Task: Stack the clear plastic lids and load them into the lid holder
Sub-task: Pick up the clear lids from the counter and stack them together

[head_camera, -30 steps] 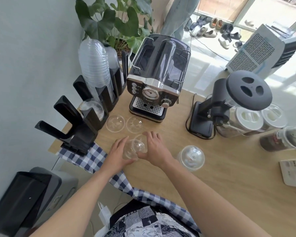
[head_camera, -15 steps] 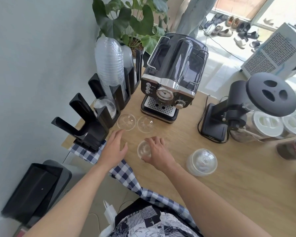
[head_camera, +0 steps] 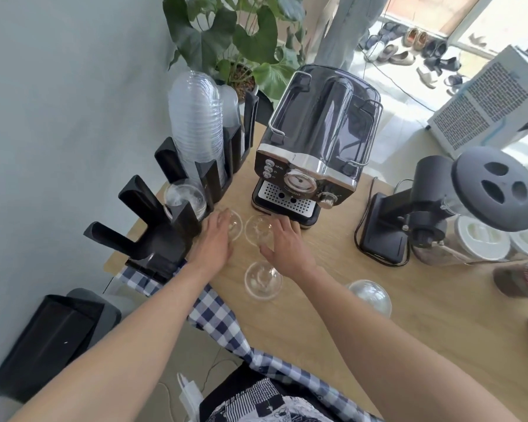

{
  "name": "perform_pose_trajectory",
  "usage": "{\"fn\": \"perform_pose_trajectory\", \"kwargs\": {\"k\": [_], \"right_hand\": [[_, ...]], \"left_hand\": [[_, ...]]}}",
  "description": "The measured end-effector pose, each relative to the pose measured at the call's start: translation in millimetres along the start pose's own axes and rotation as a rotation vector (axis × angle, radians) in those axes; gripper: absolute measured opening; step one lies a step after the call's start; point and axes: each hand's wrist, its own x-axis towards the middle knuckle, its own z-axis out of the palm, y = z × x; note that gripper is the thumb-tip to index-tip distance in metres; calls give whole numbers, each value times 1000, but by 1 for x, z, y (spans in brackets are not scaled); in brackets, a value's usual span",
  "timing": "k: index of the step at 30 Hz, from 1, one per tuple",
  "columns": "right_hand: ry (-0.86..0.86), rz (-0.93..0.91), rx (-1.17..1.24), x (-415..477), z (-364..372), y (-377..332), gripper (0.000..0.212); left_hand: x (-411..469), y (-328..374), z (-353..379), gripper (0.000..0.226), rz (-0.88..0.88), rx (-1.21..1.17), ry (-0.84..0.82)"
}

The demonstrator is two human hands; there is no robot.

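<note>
Clear dome lids lie loose on the wooden counter (head_camera: 393, 324). My left hand (head_camera: 215, 242) rests over one lid (head_camera: 236, 226) beside the black lid holder (head_camera: 171, 236), fingers spread. My right hand (head_camera: 288, 248) reaches onto a second lid (head_camera: 256, 228) in front of the coffee machine, fingers apart. A stacked lid (head_camera: 262, 280) sits on the counter between my wrists, and another lid (head_camera: 371, 296) lies to the right of my right forearm. The holder carries a tall lid stack (head_camera: 195, 129) at the back and a short stack (head_camera: 183, 197) in a nearer slot.
A black espresso machine (head_camera: 314, 147) stands just behind the lids. A grinder (head_camera: 433, 202) and lidded jars (head_camera: 482, 242) are on the right. A potted plant (head_camera: 235, 47) stands at the back. A checked cloth (head_camera: 220, 315) hangs at the counter's near edge.
I set the stacked lid down on the counter and let go. Both hands moved forward to the two lids near the coffee machine.
</note>
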Motion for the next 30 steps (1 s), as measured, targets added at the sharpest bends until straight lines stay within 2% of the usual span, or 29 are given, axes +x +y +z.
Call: {"fn": "perform_pose_trajectory", "kwargs": {"k": [4, 7, 13, 18, 22, 26, 30], "right_hand": [[-62, 1, -24, 16, -2, -5, 83], [-112, 26, -34, 21, 2, -7, 82], [-94, 63, -2, 17, 13, 2, 80], [-22, 106, 148, 8, 6, 14, 86], [51, 150, 335, -6, -5, 22, 95], [120, 117, 464, -26, -12, 27, 87], [137, 66, 459, -53, -14, 30, 79]], "left_hand": [[-1, -1, 4, 91, -20, 64, 4], [-5, -3, 9, 84, -40, 70, 17], [-16, -8, 6, 71, 11, 3, 36], [-33, 7, -7, 77, -7, -224, 71], [-52, 20, -7, 77, -32, -391, 28], [-70, 34, 12, 84, 50, -408, -46], [-85, 54, 31, 101, 3, -406, -43]]}}
